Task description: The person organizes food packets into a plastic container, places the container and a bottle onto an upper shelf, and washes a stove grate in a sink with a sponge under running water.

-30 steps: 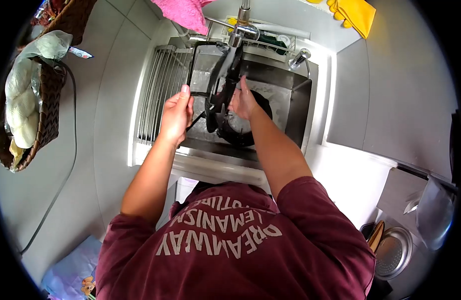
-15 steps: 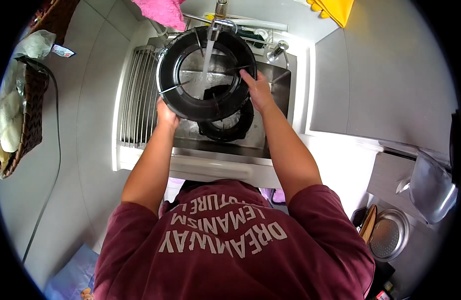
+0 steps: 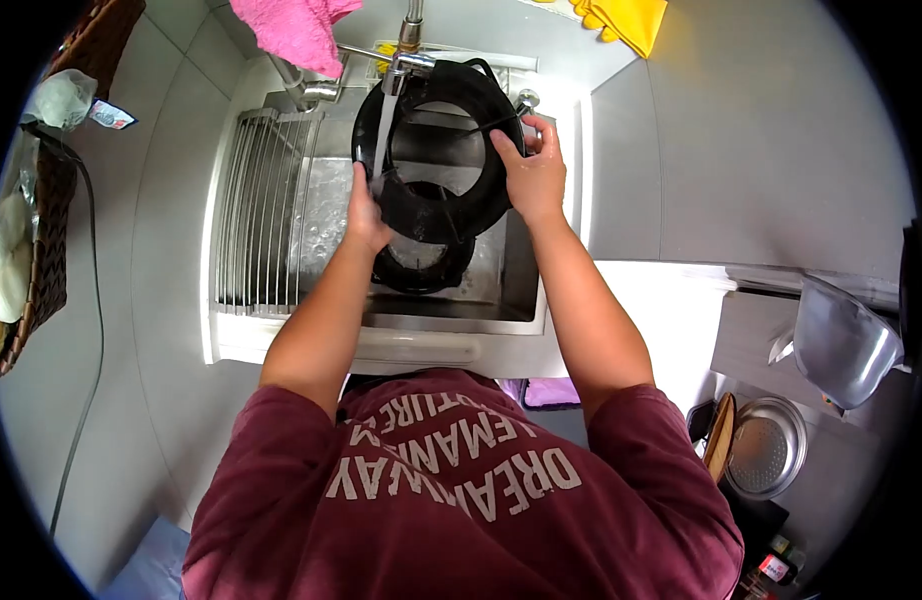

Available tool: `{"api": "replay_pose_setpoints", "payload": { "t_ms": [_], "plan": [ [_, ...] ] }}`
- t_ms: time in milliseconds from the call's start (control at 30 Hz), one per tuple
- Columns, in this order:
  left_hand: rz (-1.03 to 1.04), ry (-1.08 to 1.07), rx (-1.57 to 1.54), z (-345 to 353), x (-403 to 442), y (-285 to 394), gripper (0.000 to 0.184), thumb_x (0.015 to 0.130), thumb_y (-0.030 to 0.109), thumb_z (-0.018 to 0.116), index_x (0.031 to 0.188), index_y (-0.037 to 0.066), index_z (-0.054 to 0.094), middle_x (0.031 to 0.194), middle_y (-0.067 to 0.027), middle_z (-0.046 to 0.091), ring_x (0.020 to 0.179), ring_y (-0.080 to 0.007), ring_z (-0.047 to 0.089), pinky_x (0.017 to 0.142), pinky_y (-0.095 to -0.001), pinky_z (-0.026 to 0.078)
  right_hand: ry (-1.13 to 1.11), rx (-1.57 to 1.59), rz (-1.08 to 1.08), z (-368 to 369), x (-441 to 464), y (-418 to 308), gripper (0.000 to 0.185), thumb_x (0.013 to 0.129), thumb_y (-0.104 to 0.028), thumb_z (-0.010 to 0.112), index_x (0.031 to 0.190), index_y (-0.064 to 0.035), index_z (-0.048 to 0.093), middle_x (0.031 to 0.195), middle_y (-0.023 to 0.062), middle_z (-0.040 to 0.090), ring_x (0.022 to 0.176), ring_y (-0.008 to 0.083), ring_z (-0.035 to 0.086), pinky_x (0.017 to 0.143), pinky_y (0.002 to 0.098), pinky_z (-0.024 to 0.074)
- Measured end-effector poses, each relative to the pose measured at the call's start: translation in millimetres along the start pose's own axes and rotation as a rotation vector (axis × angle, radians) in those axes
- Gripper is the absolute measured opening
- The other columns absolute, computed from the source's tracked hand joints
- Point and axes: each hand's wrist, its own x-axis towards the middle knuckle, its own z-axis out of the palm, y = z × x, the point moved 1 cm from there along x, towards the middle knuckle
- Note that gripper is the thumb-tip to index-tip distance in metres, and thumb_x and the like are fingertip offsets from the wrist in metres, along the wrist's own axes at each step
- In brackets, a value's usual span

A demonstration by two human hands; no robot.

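My left hand (image 3: 366,212) grips the lower left rim of a black ring-shaped stove grate (image 3: 436,222) with thin metal prongs. On the opposite side, the fingers and thumb of my right hand (image 3: 537,178) close on its right rim. The grate is held up over the sink (image 3: 511,275), tilted. From the faucet (image 3: 411,62) a stream of water (image 3: 385,125) runs onto the grate's left side. Below, a second black grate (image 3: 421,280) lies in the sink, partly covered by the held one.
A metal-slat drying rack (image 3: 264,210) lies across the sink's left part. Pink cloth (image 3: 291,30) hangs by the faucet, and yellow gloves (image 3: 631,25) lie on the counter. At right are a clear bowl (image 3: 846,345) and a steel strainer (image 3: 768,450); a woven basket (image 3: 53,240) is at left.
The grate has shifted right relative to the faucet, so the water now meets its left side rather than passing through the middle opening. My right hand has moved further round the right rim.
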Motion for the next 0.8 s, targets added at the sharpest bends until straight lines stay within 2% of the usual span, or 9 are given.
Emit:
{"api": "replay_pose_setpoints", "payload": {
  "t_ms": [133, 233, 333, 533, 567, 667, 700, 733, 800],
  "plan": [
    [-0.108, -0.205, 0.125, -29.4, -21.8, 25.3, 0.061, 0.092, 0.059, 0.046, 0.121, 0.007, 0.059, 0.118, -0.0089, 0.064, 0.111, -0.0262, 0.058, 0.1, -0.0425, 0.042, -0.109, 0.19, 0.105, 6.4, 12.0, 39.5, 0.056, 0.077, -0.037, 0.077, 0.118, -0.0045, 0.057, 0.101, 0.0139, 0.067, 0.089, 0.023, 0.065, 0.079, 0.0343, 0.05],
    [-0.145, -0.184, 0.254, -40.6, -48.2, 50.1, 0.057, 0.093, 0.054, 0.047, 0.121, 0.006, 0.059, 0.115, -0.0116, 0.065, 0.109, -0.0267, 0.06, 0.099, -0.0427, 0.044, -0.202, 0.309, 0.123, 31.1, 9.4, 76.0, 0.054, 0.079, -0.033, 0.076, 0.116, 0.0019, 0.059, 0.103, 0.0147, 0.068, 0.09, 0.0223, 0.066, 0.082, 0.0321, 0.0499],
    [-0.238, -0.231, 0.361, -46.6, -74.5, 77.5, 0.065, 0.092, 0.056, 0.044, 0.128, 0.003, 0.053, 0.123, -0.0144, 0.061, 0.107, -0.0259, 0.063, 0.092, -0.042, 0.05, -0.393, 0.499, 0.351, 46.4, -1.6, 76.4, 0.044, 0.083, -0.028, 0.074, 0.11, 0.0043, 0.062, 0.101, 0.0114, 0.068, 0.085, 0.019, 0.065, 0.076, 0.0304, 0.0519],
    [-0.088, 0.058, 0.478, -35.1, -113.6, 100.4, 0.052, 0.09, 0.045, 0.052, 0.117, 0.001, 0.059, 0.104, -0.0114, 0.068, 0.086, -0.0225, 0.069, 0.076, -0.0368, 0.056, -0.601, 0.602, 0.619, 95.0, -22.6, 80.7, 0.048, 0.085, -0.03, 0.073, 0.116, 0.0032, 0.058, 0.1, 0.0097, 0.067, 0.081, 0.0178, 0.065, 0.069, 0.0304, 0.0535],
    [-0.071, 0.093, 0.51, -39.3, -115.4, 102.8, 0.051, 0.09, 0.044, 0.053, 0.116, 0.001, 0.059, 0.101, -0.0114, 0.069, 0.083, -0.0216, 0.069, 0.073, -0.0355, 0.057, -0.643, 0.577, 0.571, 112.9, -19.6, 99.0, 0.048, 0.085, -0.028, 0.07, 0.12, 0.0012, 0.056, 0.102, 0.0125, 0.068, 0.088, 0.0231, 0.066, 0.077, 0.0324, 0.0526],
    [0.063, 0.212, 0.608, -28.2, -126.3, 102.4, 0.045, 0.087, 0.035, 0.059, 0.115, 0.001, 0.054, 0.092, -0.0102, 0.067, 0.069, -0.0162, 0.065, 0.059, -0.0299, 0.056, -0.399, 0.012, -0.022, 165.1, -9.1, 125.0, 0.044, 0.085, -0.025, 0.066, 0.121, -0.0018, 0.057, 0.106, 0.016, 0.067, 0.098, 0.0284, 0.064, 0.085, 0.0343, 0.0498],
    [0.111, 0.252, 0.626, -26.9, -127.8, 99.1, 0.044, 0.086, 0.034, 0.061, 0.114, 0.002, 0.052, 0.092, -0.0092, 0.066, 0.067, -0.0156, 0.063, 0.058, -0.029, 0.055, -0.249, 0.048, -0.082, 145.8, -22.7, 60.3, 0.037, 0.084, -0.023, 0.063, 0.115, -0.0034, 0.06, 0.106, 0.0169, 0.066, 0.102, 0.0305, 0.063, 0.089, 0.0354, 0.0475],
    [0.157, 0.291, 0.645, -26.1, -128.0, 96.6, 0.043, 0.085, 0.033, 0.063, 0.114, 0.003, 0.05, 0.093, -0.0081, 0.064, 0.066, -0.015, 0.062, 0.057, -0.0281, 0.054, -0.157, 0.238, -0.213, 160.8, -19.0, 46.4, 0.028, 0.087, -0.018, 0.063, 0.107, 0.0013, 0.062, 0.09, 0.0087, 0.067, 0.082, 0.0189, 0.064, 0.074, 0.029, 0.0489],
    [0.185, 0.324, 0.624, -30.6, -123.2, 91.8, 0.043, 0.084, 0.032, 0.065, 0.112, 0.005, 0.049, 0.095, -0.0056, 0.059, 0.066, -0.0141, 0.059, 0.055, -0.0261, 0.052, -0.245, 0.512, 0.018, 177.2, -16.5, 5.6, 0.025, 0.089, -0.025, 0.061, 0.09, 0.0005, 0.063, 0.076, 0.0057, 0.063, 0.07, 0.0161, 0.06, 0.064, 0.0277, 0.0463]
  ]
}}
